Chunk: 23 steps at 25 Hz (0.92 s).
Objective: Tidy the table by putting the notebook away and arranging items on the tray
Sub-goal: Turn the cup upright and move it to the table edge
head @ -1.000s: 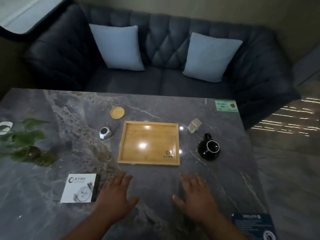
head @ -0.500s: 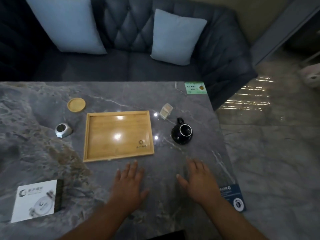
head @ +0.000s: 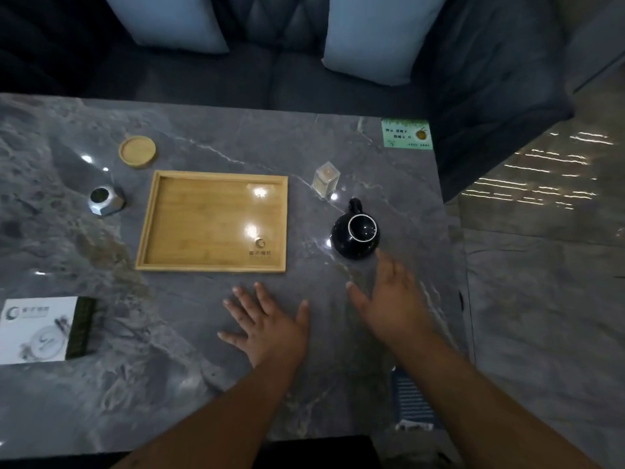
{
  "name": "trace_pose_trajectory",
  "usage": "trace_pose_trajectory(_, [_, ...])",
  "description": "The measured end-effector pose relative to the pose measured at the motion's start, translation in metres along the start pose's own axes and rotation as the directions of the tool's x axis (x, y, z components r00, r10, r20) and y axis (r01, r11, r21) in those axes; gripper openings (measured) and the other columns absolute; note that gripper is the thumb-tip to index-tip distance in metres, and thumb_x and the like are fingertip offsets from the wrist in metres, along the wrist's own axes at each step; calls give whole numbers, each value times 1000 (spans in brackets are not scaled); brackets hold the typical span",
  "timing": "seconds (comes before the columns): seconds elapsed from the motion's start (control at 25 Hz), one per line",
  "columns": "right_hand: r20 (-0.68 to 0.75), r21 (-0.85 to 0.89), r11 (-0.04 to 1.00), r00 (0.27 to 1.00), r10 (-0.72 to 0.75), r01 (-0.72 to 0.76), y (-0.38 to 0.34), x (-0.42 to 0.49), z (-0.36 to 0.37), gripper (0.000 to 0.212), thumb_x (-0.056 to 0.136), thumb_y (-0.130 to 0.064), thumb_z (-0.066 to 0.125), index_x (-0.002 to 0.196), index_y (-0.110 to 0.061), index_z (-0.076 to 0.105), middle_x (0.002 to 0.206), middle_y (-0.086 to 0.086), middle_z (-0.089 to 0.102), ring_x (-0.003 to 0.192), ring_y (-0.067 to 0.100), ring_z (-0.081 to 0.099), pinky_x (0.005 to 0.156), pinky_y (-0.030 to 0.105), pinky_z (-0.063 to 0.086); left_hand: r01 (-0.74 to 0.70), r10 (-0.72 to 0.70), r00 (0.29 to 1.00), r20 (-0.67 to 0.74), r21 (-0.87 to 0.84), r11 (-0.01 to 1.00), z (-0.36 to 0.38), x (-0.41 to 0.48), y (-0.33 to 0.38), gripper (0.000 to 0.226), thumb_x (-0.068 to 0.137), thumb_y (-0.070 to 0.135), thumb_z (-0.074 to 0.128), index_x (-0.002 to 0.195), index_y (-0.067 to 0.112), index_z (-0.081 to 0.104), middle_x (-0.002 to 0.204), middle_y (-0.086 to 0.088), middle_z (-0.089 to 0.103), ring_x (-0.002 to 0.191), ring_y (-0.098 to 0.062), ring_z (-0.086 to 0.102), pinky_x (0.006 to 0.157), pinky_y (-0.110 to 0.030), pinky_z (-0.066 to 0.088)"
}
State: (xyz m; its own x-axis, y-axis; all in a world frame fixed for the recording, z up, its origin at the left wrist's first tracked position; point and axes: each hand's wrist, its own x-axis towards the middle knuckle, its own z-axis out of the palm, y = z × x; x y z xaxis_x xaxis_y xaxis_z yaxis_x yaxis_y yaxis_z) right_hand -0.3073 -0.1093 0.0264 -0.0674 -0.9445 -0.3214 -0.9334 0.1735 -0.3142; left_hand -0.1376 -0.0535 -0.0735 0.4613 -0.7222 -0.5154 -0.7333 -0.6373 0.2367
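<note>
The surface (head: 189, 384) was a dark grey marble slab with pale veins, and it reflected several small spots of light. Behind it, at 12 o'clock, stood a dark tufted sofa (head: 270, 79) with two light blue cushions, and at 3 o'clock a polished stone floor (head: 541, 299) showed streaks of light. The wooden tray (head: 203, 255) lay near the middle of the surface and carried nothing. The notebook (head: 37, 330), white with a dark spine, lay flat at 9 o'clock near the left edge, well apart from the tray. A round wooden coaster (head: 137, 152) lay at 11 o'clock of the tray, a small metal piece (head: 106, 200) at its 9 o'clock, a small glass bottle (head: 325, 180) at 2 o'clock and a black teapot (head: 355, 233) at 3 o'clock. The left hand (head: 270, 328) lay flat on the surface with fingers spread, holding nothing. The right hand (head: 392, 299) was open too, blurred, with its fingertips just beside the teapot; I could not tell if they touched it.
</note>
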Motion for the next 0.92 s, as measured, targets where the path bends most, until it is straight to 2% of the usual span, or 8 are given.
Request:
trace_pose_trajectory(0.08, [-27, 35, 999, 1000, -12, 13, 11, 15, -6, 86, 89, -48, 67, 152, -3, 31, 150, 24, 44, 133, 41, 44, 110, 46, 36, 125, -128, 991, -31, -73, 989, 7, 2, 22, 112, 79, 88, 21, 162, 18, -5, 169, -12, -22, 152, -35, -28, 113, -79, -6])
trace_pose_trajectory(0.16, [-50, 63, 998, 998, -23, 26, 19, 39, -10, 86, 88, -49, 67, 152, -5, 30, 150, 23, 43, 133, 40, 43, 107, 48, 39, 185, -197, 976, -89, -129, 974, 15, 6, 35, 112, 78, 88, 22, 162, 19, -2, 170, -11, -20, 153, -34, -27, 113, -77, -10])
trace_pose_trajectory(0.36, [-67, 105, 993, 996, -53, 60, 20, 99, -7, 92, 80, -62, 70, 147, -7, 37, 142, 18, 50, 130, 36, 48, 103, 48, 44, 229, -254, 921, -296, -118, 966, 34, 13, 39, 108, 76, 86, 35, 160, 21, 14, 172, -9, 4, 157, -29, -8, 116, -71, -7])
trace_pose_trajectory(0.48, [-21, 66, 997, 999, -48, 49, 10, 115, 1, 87, 74, -69, 71, 134, -11, 46, 131, 14, 55, 118, 34, 55, 95, 47, 51, 247, -266, 905, -333, -97, 964, 39, 15, 40, 108, 75, 85, 38, 159, 21, 16, 172, -9, 7, 158, -29, -5, 117, -70, -7])
trace_pose_trajectory(0.64, [28, -25, 993, 993, -110, 111, 10, 122, 1, 80, 76, -61, 74, 131, -12, 45, 128, 15, 53, 112, 35, 57, 89, 46, 52, 260, -269, 900, -343, -73, 963, 40, 15, 40, 107, 76, 84, 40, 159, 21, 16, 171, -10, 8, 157, -31, -4, 117, -71, -5])
trace_pose_trajectory(0.76, [127, -103, 961, 962, -244, 257, 15, 123, -6, 81, 78, -55, 74, 139, -13, 41, 133, 14, 50, 117, 35, 53, 94, 46, 50, 267, -273, 901, -337, -65, 962, 39, 15, 42, 108, 76, 84, 41, 159, 21, 15, 171, -10, 8, 157, -31, -4, 117, -71, -3])
trace_pose_trajectory(0.92, [331, -123, 893, 866, -374, 433, 22, 132, -22, 83, 77, -39, 77, 148, -25, 35, 146, 7, 44, 131, 35, 44, 106, 45, 42, 265, -269, 902, -337, -59, 962, 38, 15, 42, 108, 76, 84, 41, 159, 20, 14, 171, -11, 7, 158, -31, -4, 118, -72, -2])
